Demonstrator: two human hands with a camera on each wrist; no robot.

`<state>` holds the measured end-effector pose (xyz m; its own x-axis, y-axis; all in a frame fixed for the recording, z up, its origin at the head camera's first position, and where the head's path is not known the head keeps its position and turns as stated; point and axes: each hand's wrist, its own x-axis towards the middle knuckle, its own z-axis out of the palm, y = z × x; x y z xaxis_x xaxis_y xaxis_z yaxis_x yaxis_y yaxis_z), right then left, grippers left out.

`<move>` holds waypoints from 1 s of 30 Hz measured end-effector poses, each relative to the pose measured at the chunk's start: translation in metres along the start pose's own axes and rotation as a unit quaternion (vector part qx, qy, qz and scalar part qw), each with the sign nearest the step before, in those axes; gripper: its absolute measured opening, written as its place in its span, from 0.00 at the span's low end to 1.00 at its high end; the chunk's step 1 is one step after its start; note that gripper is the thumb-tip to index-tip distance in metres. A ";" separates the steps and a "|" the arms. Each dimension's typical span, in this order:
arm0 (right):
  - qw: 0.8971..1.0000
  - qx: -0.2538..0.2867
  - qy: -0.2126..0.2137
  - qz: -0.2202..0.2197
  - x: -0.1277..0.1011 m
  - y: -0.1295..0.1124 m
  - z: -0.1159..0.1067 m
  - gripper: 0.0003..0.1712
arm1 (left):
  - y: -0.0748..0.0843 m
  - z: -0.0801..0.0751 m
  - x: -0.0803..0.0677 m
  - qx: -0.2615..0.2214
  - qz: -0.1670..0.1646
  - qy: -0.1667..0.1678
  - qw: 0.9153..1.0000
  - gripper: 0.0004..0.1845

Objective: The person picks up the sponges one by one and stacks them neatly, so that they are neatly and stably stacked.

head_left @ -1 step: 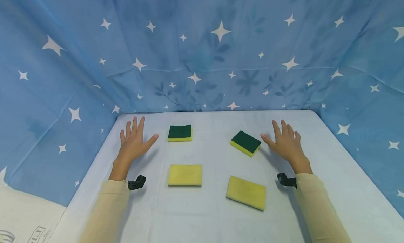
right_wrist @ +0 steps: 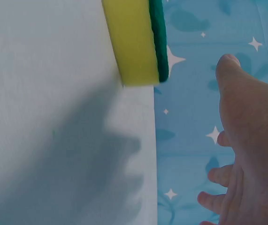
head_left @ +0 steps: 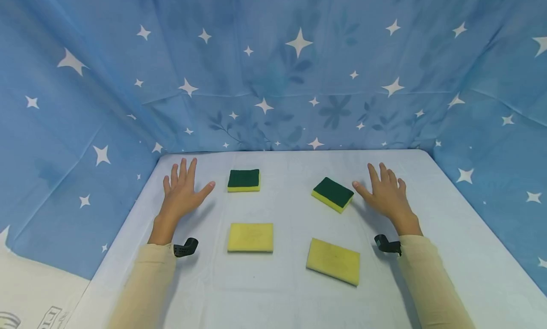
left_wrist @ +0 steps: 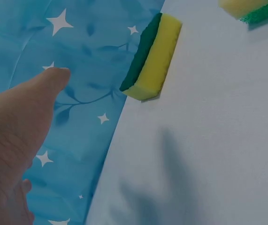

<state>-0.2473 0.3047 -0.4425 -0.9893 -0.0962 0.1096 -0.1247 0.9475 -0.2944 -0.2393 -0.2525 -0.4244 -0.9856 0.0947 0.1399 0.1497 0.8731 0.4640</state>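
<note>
Draping the back and both sides, a blue cloth printed with white stars and dark leaves (head_left: 273, 82) walls in a pale blue-white tabletop (head_left: 282, 291), on which four rectangular sponges lie. Nearest the person are two sponges with the yellow foam side up — one lying square (head_left: 250, 237), the other turned at a slight angle (head_left: 333, 261). Farther back lie two sponges with the dark green scouring side up: the left green-topped sponge (head_left: 243, 180) sits square, the right green-topped sponge (head_left: 333, 194) is skewed. The left hand (head_left: 181, 191) is spread wide, fingers straight, holding nothing, its thumb pointing toward the left green-topped sponge but apart from it. The right hand (head_left: 386, 193) is likewise splayed and holds nothing — its thumb tip lies just beside the right green-topped sponge; whether they touch cannot be told. Both arms wear cream sleeves (head_left: 147, 281), each with a small black mount (head_left: 185, 248) at the wrist.
</note>
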 end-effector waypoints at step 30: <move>0.999 0.037 0.011 -0.015 -0.005 -0.007 -0.001 0.52 | 0.018 0.012 -0.031 -0.089 0.054 0.035 0.994 0.53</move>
<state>-0.2408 0.2985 -0.4399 -0.9833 -0.1163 0.1396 -0.1598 0.9192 -0.3600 -0.2072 -0.2335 -0.4310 -0.9559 0.1448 0.2554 0.2726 0.7611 0.5886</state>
